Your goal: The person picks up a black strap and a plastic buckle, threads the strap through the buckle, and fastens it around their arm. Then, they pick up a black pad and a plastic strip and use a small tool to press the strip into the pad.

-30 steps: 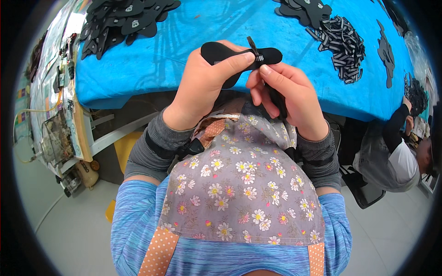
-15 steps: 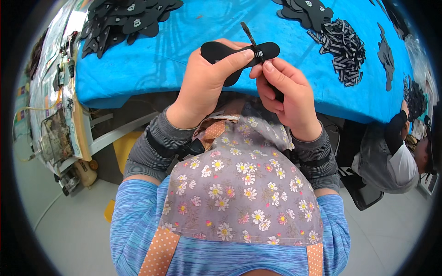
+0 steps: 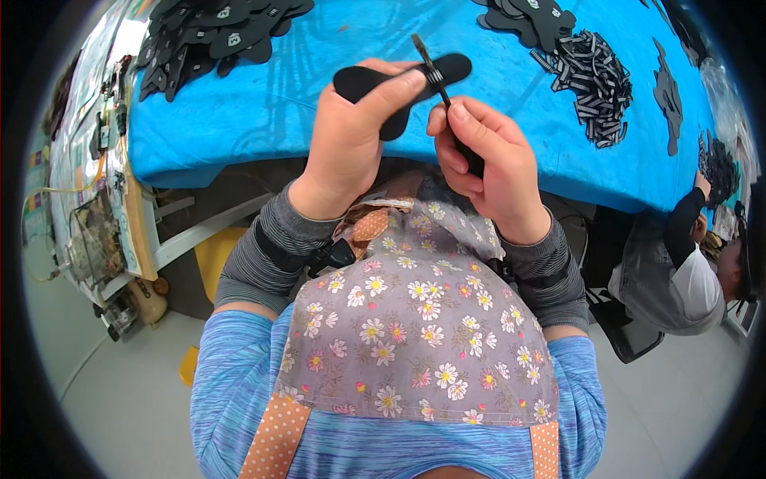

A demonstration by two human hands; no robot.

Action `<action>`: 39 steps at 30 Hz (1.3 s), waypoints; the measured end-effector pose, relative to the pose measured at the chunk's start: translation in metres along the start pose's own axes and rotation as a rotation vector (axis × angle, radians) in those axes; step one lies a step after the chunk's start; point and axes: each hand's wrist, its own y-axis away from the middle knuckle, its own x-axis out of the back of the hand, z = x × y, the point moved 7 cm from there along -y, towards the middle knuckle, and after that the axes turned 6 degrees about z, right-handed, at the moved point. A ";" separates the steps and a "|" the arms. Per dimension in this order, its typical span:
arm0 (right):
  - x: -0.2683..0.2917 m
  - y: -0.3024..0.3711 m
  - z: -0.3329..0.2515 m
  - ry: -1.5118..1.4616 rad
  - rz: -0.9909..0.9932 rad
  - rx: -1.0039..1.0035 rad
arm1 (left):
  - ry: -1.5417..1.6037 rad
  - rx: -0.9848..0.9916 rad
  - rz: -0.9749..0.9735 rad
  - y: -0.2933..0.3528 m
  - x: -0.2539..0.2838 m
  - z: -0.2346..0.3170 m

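Note:
My left hand (image 3: 343, 132) grips a flat black T-shaped piece (image 3: 359, 81) between thumb and fingers, above the near edge of the table. Across one arm of that piece sits a small black-and-white striped strip (image 3: 435, 77), beside my left thumb tip. My right hand (image 3: 496, 156) is closed around the black handle of a slim tool (image 3: 444, 97). The tool's shaft lies at the striped strip, and its flat brownish tip sticks out beyond the far side. Whether the shaft runs under the strip or over it, I cannot tell.
Black flat pieces (image 3: 231, 36) are heaped at the far left of the blue-covered table (image 3: 263, 132). More black pieces (image 3: 535, 24) lie far right, beside a pile of striped strips (image 3: 598, 88). Another person (image 3: 670, 271) sits at the right, one hand at a dark pile.
The black piece and my left hand have shifted slightly left and up. More of the tool's dark shaft shows on the near side of the strip, and less of its tip beyond.

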 end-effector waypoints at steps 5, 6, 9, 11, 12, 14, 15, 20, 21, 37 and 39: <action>-0.001 -0.001 -0.004 0.082 -0.035 -0.031 | -0.038 0.029 -0.027 0.003 -0.001 -0.004; -0.002 -0.001 -0.005 0.082 -0.035 -0.031 | -0.038 0.029 -0.027 0.002 0.000 -0.004; -0.002 0.001 -0.008 0.209 -0.013 -0.012 | -0.046 0.055 -0.039 0.004 0.003 -0.005; -0.002 0.002 -0.011 0.339 -0.004 0.009 | -0.057 0.012 -0.023 0.003 0.005 0.000; 0.001 0.003 -0.012 0.340 -0.006 0.009 | -0.056 0.010 -0.022 0.001 0.006 0.001; 0.008 0.007 -0.011 0.466 -0.045 -0.055 | 0.082 -0.097 0.035 -0.004 0.013 0.014; 0.015 0.009 -0.011 0.609 -0.056 -0.055 | 0.074 -0.109 0.049 -0.007 0.016 0.019; 0.034 0.010 -0.037 0.385 0.095 0.165 | -0.003 -0.118 -0.009 -0.008 0.011 0.028; 0.031 0.011 -0.047 0.390 0.174 0.313 | -0.075 -0.091 -0.034 -0.004 0.006 0.027; 0.022 0.006 -0.044 0.195 0.223 0.372 | -0.108 -0.056 -0.274 0.007 -0.019 0.013; 0.020 0.009 -0.051 0.295 0.264 0.456 | -0.192 -0.039 -0.281 0.004 -0.016 0.013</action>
